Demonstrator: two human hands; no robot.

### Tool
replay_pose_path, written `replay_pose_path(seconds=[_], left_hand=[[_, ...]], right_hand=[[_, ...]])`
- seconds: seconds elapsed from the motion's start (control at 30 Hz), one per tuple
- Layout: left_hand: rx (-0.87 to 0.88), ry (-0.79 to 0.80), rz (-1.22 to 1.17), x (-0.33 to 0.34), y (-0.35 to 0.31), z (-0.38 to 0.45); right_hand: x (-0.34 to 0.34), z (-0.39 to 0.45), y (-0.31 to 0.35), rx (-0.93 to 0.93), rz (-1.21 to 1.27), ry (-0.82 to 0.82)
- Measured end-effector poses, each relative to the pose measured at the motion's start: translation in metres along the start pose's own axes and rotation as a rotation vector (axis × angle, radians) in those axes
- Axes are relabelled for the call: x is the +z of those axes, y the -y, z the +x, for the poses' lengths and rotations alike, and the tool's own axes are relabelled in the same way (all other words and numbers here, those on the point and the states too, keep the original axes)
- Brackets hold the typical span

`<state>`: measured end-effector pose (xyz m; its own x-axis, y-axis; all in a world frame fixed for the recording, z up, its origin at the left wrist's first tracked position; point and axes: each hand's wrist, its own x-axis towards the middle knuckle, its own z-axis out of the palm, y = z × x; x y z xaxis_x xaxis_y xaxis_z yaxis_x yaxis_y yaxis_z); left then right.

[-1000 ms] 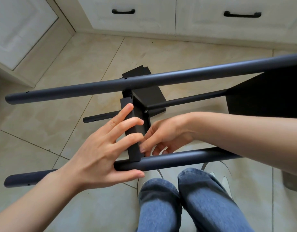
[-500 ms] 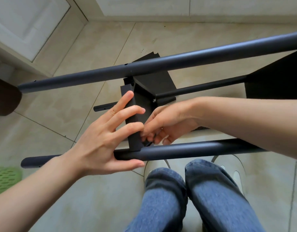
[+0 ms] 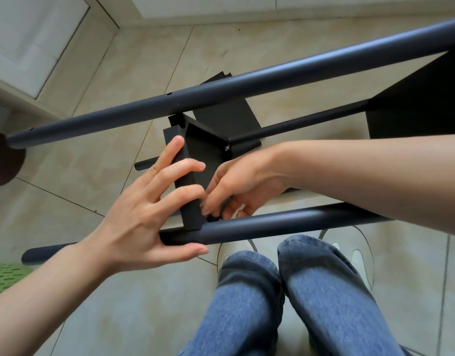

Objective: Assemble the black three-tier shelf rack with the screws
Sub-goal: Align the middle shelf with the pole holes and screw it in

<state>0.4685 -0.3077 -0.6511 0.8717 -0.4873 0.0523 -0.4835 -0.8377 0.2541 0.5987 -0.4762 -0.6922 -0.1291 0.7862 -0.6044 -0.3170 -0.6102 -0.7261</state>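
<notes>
1. The black shelf rack [image 3: 221, 140] lies on its side across the middle of the frame, above a tiled floor [image 3: 105, 304].
2. The upper pole [image 3: 247, 83] runs from the left edge up to the upper right corner. The lower pole [image 3: 285, 222] runs across the lower centre, just above the person's knees [image 3: 285, 291] in blue jeans.
3. A black shelf panel [image 3: 185, 186] stands between the two poles at frame centre. Its lower end meets the lower pole.
4. The left hand [image 3: 144, 214] grasps the joint: the fingers [image 3: 169, 155] lie spread along the panel edge, and the thumb curls under the lower pole.
5. The right hand [image 3: 236, 188] reaches in from the right. Its fingertips are bunched together at the corner where panel and lower pole meet, pinching a small dark part [image 3: 212, 217]; what that part is cannot be told.
6. One fitted screw [image 3: 226, 148] shows on the far corner of the panel, where a thinner pole [image 3: 311, 120] joins.
7. A second dark shelf [image 3: 413, 98] fills the right edge.
8. Pale cabinets [image 3: 41, 34] occupy the upper left; a green perforated object [image 3: 5, 276] sits at the lower left edge.
9. No writing, brand or label is legible.
</notes>
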Motion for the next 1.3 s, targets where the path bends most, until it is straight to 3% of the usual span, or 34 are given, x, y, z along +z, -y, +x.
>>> replay_pose_path(seconds=[0.13, 0.33, 0.5, 0.73, 1.3], left_hand=[[0.002, -0.002, 0.004, 0.0002, 0.0001, -0.0011], [0.001, -0.003, 0.004, 0.0002, 0.0005, -0.0008], [-0.002, 0.001, 0.003, -0.0009, 0.0008, -0.0001], [0.003, 0.005, 0.008, -0.0006, 0.0012, -0.0001], [0.002, 0.000, 0.000, 0.0005, 0.0022, -0.0012]], right_hand=[[-0.0003, -0.0009, 0.0019, 0.013, -0.129, -0.035], [-0.0017, -0.0008, 0.0016, -0.028, -0.026, 0.018], [-0.0029, 0.0012, 0.0016, 0.021, -0.140, -0.064], [-0.0038, 0.0010, -0.0022, -0.095, -0.028, -0.002], [-0.0048, 0.0010, -0.0023, -0.026, -0.107, -0.026]])
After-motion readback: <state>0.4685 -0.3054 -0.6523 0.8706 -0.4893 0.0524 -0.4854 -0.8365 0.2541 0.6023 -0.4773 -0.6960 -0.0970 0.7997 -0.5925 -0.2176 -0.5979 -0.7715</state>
